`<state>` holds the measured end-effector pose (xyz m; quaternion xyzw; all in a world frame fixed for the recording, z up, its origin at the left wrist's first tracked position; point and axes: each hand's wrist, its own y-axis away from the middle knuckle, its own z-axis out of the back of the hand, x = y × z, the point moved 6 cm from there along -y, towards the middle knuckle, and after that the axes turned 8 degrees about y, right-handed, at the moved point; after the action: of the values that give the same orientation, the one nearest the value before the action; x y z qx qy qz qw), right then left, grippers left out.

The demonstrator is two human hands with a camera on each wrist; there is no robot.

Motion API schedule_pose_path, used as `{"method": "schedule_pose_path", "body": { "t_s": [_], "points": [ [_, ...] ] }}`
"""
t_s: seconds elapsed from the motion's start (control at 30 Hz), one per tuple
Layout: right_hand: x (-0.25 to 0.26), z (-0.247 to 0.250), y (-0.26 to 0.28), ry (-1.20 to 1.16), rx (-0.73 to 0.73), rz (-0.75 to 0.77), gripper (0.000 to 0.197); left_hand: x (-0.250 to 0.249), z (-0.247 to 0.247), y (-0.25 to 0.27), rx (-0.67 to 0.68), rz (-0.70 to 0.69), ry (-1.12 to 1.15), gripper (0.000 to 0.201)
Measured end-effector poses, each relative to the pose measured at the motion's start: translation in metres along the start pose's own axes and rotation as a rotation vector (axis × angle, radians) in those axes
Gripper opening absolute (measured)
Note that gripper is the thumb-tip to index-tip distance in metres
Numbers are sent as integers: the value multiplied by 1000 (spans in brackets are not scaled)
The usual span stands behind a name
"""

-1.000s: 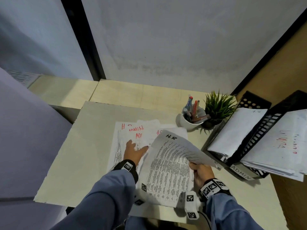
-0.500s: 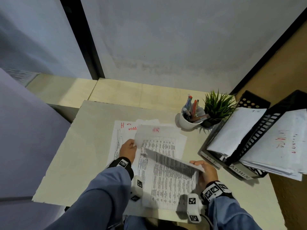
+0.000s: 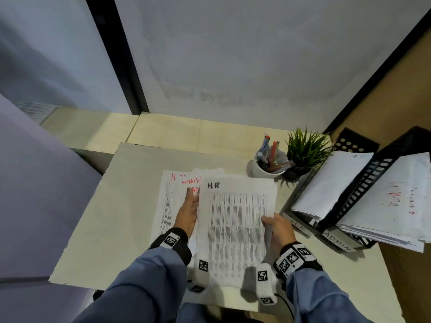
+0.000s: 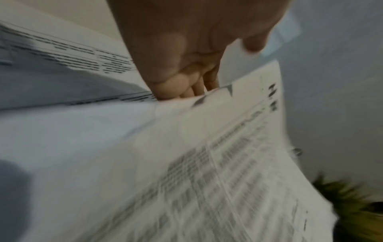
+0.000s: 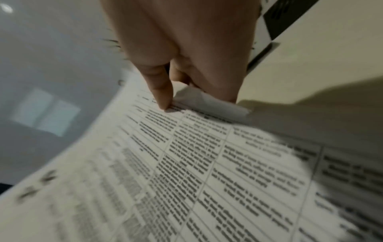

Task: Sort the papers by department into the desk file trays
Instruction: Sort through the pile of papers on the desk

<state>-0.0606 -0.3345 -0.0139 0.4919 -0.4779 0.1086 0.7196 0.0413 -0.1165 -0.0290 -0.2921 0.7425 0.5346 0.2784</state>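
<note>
White H.R sheet [image 3: 235,220] — right hand [image 3: 278,231] pinches its right edge.

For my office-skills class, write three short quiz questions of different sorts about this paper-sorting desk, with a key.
1. True or false: the top sheet bears the black letters H.R.
2. Which hand pinches that sheet's edge? A) the right hand B) the left hand, which lies beside it on the pile
3. Fill in: the nearest tray's front label reads ______.

Key
1. True.
2. A: in the right wrist view the thumb and fingers pinch a curled edge.
3. ADMIN; the label beside it reads H R.
</note>
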Motion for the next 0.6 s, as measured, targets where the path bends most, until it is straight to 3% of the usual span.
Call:
{"method": "schedule_pose_path", "body": {
  "t_s": [0.07,0.1,0.2,0.3,0.37,0.47,0.53,0.6],
  "points": [
    [16,-7,5,10,21,53,20,-13,-11,8,37,-85,-109,73],
    [26,-8,8,13,18,93,19,-21,-17,14,50,-173,-184,68],
    [65,-10,24,39,-1,316,20,-47,-30,29,13,-405,-309,26],
    [90,-9,45,-2,-26,506,31,-72,-41,50,-43,-561,-300,8],
    [85,-12,49,12,-39,502,30,-71,-40,54,-36,-579,-305,11],
    [51,-20,37,154,-56,326,22,-40,-36,45,16,-451,-453,24],
    [31,-21,30,192,-45,202,19,-23,-30,39,11,-375,-507,16],
    [36,-16,31,178,-45,205,17,-24,-29,38,-20,-359,-510,14]
  ]
}}
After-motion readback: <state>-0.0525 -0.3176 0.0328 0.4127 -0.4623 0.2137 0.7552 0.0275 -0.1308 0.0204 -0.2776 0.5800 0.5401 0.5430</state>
